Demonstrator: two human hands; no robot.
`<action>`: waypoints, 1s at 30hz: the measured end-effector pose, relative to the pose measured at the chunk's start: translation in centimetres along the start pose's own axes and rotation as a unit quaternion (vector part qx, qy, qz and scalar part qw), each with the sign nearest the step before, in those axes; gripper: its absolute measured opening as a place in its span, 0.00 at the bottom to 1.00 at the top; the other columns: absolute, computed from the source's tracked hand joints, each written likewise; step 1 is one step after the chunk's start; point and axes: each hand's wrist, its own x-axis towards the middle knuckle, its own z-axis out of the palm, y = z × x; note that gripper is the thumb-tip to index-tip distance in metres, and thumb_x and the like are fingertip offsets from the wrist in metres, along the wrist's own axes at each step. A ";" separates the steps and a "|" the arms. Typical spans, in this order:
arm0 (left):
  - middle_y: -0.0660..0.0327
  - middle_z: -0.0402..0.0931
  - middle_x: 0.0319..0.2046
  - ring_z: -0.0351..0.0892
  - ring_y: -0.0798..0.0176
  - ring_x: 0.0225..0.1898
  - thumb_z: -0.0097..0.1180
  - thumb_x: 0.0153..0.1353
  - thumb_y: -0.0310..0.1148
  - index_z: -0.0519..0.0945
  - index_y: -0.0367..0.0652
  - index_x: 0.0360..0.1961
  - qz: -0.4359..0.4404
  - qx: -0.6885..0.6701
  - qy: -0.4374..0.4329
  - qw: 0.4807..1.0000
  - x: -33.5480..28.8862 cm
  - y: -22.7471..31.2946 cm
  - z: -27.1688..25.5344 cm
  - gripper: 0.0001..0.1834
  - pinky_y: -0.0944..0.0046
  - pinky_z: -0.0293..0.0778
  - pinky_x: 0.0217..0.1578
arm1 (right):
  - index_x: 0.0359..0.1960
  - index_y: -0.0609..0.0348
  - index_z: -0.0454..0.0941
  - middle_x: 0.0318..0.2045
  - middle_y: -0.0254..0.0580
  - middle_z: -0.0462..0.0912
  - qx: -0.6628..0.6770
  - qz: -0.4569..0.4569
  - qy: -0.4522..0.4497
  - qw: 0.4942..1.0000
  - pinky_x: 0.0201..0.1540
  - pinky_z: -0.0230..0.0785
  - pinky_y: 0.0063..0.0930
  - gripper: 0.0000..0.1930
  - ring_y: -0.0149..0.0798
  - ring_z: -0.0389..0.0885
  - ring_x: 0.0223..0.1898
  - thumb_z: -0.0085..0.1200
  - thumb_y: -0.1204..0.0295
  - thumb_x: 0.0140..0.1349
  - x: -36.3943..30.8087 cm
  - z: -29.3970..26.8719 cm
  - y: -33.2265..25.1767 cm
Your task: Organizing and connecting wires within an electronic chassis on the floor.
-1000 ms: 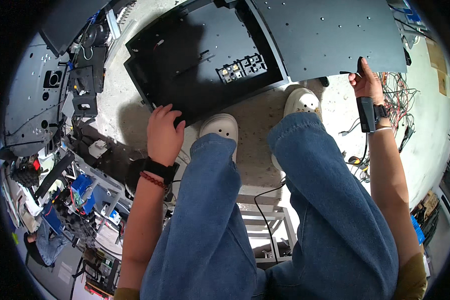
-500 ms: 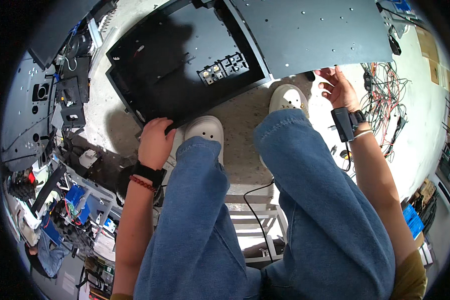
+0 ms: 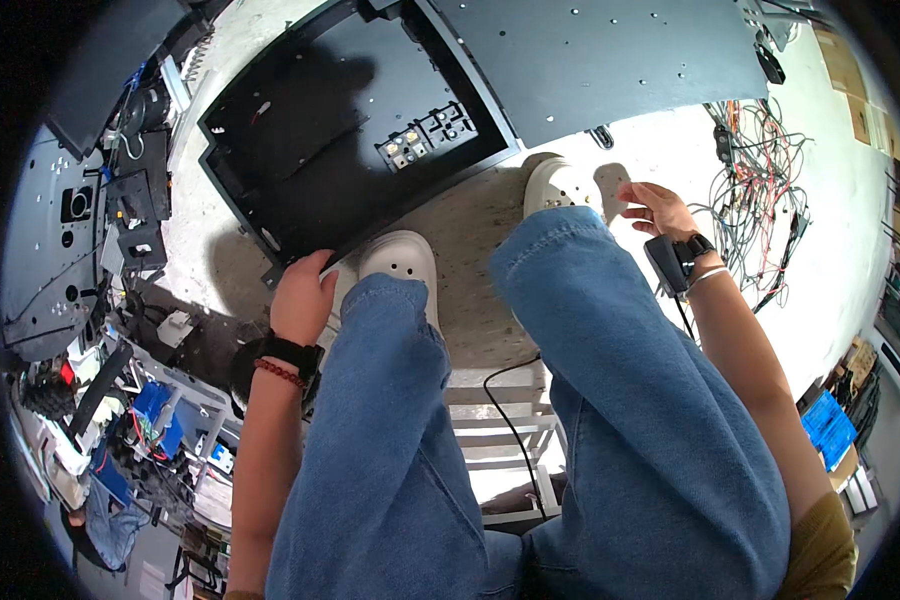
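Head view: the black housing (image 3: pixel 280 190), a shallow open-topped tray, sits ahead of the person's feet, with a cluster of small black and metallic parts (image 3: pixel 425 138) inside it, toward its right side. The left hand (image 3: pixel 303 300) is at the housing's near-left corner, fingers against the edge; whether they grip it or only rest there I cannot tell. The right hand (image 3: pixel 660 212) is apart from the housing, out past its near-right corner, fingers released and loosely curled. A grey panel (image 3: pixel 610 60) runs alongside the housing's right side. Tangled wires (image 3: pixel 755 190) lie on the floor (image 3: pixel 470 250), well to the right of the housing.
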 end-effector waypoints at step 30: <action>0.53 0.77 0.29 0.78 0.49 0.35 0.45 0.54 0.27 0.77 0.42 0.36 0.007 0.027 -0.030 0.999 -0.3 -1.3 -0.4 0.10 0.54 0.75 0.33 | 0.42 0.55 0.71 0.38 0.39 0.72 -0.851 -0.364 0.067 0.374 0.37 0.70 0.25 0.11 0.36 0.74 0.41 0.48 0.70 0.57 6.6 24.1 -12.8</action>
